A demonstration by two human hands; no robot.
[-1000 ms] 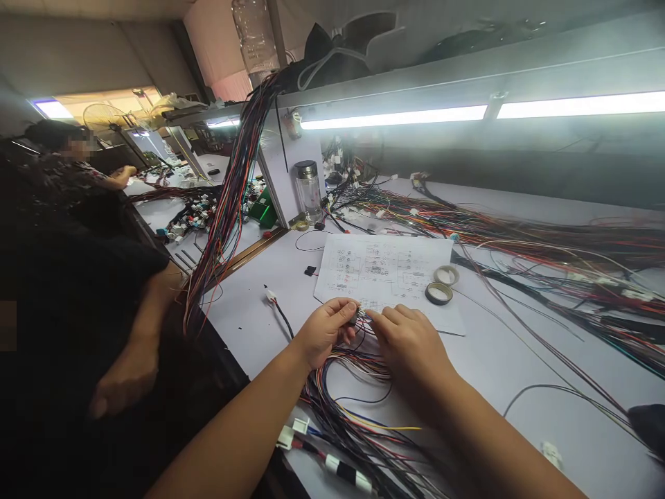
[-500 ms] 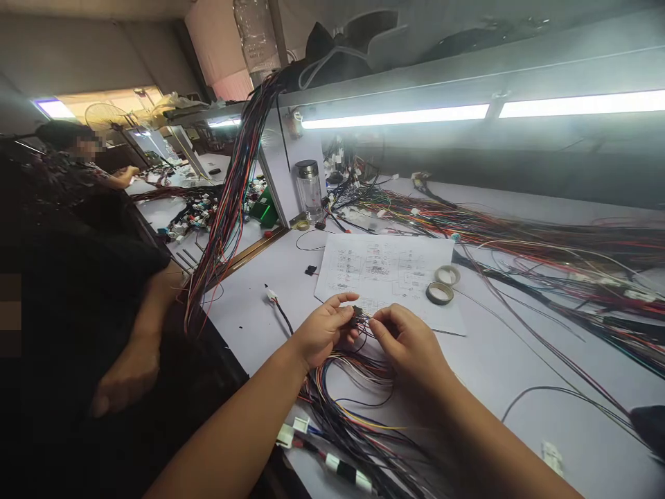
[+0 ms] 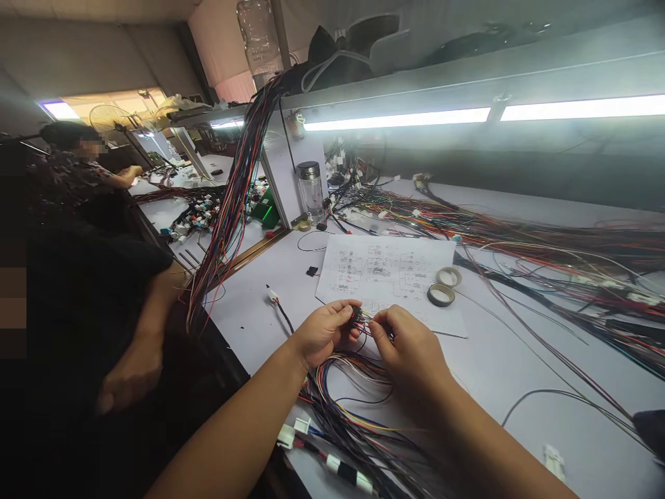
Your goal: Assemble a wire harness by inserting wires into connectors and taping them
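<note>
Between thumb and fingers, my left hand (image 3: 328, 331) grips a small black connector (image 3: 356, 317) with several thin wires coming out of its right side. My right hand (image 3: 402, 338) is closed in a pinch on wires (image 3: 366, 323) just right of that connector; its fingertips partly hide them. Below both hands a wire bundle (image 3: 332, 388) in many colours curves over the white tabletop toward the front. White connectors (image 3: 287, 435) lie at the near edge of the bundle. A printed wiring diagram (image 3: 382, 267) lies flat just beyond my hands.
Two tape rolls (image 3: 441, 294) sit on the diagram's right side. A glass bottle (image 3: 310, 190) stands by the shelf post. Long wires (image 3: 499, 235) spread over the back and right. At left hangs a wire bunch (image 3: 236, 180), beside a co-worker's arm (image 3: 140, 346).
The view has shifted slightly. My left hand has turned the connector a little, and my right fingers still pinch wires beside it.
</note>
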